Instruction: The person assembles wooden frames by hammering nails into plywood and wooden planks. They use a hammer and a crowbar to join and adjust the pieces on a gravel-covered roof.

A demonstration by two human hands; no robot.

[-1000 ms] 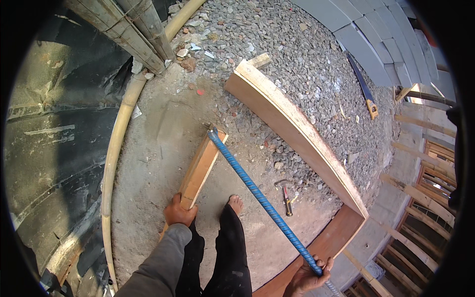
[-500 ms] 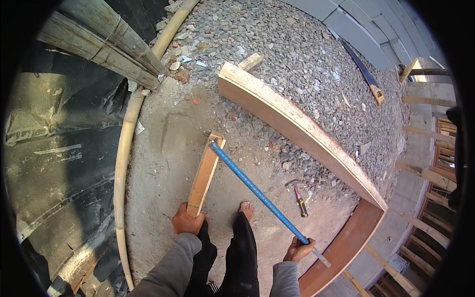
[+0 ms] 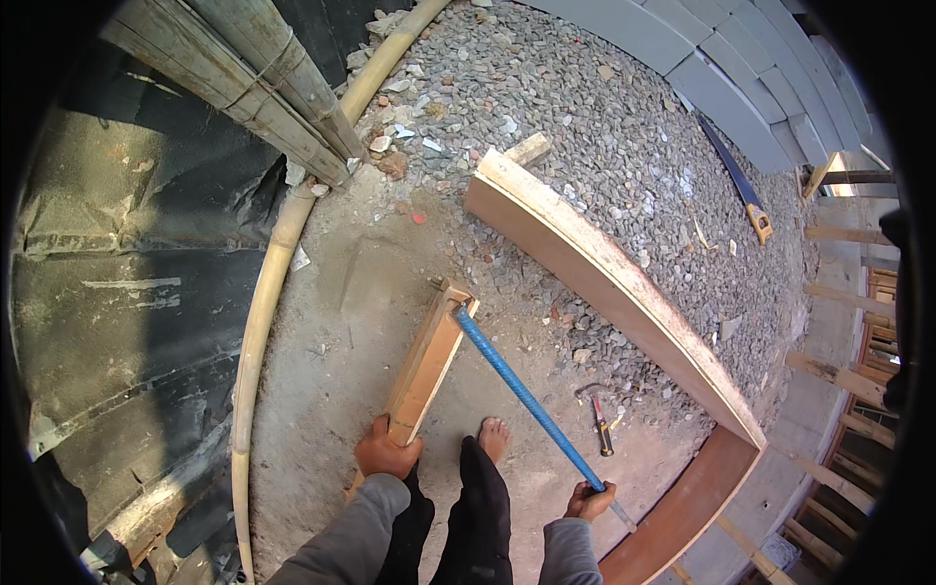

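My left hand (image 3: pixel 387 448) is closed around the lower part of a long wooden piece (image 3: pixel 431 356), which slants up and away from me. My right hand (image 3: pixel 590 502) grips a long blue bar (image 3: pixel 526 395) close to its near end, where a bare grey tip sticks out past my fist. The bar's far end meets the top end of the wooden piece, and whether it is hooked into the wood or only rests on it I cannot tell. My bare foot (image 3: pixel 494 439) stands on the ground between the two.
A claw hammer (image 3: pixel 602 426) lies right of the bar. Wooden formwork boards (image 3: pixel 614 283) stand on edge across the gravel (image 3: pixel 585 107), and a handsaw (image 3: pixel 736 180) lies beyond them. On the left are a bamboo pole (image 3: pixel 263 312), dark sheeting (image 3: pixel 117 331) and upright bamboo (image 3: pixel 263 88). Grey blocks (image 3: pixel 721 97) are stacked far right.
My view has shifted, so most of the scene sits lower and farther right. The wooden piece has tilted and shows more of its side. Both hands keep their holds.
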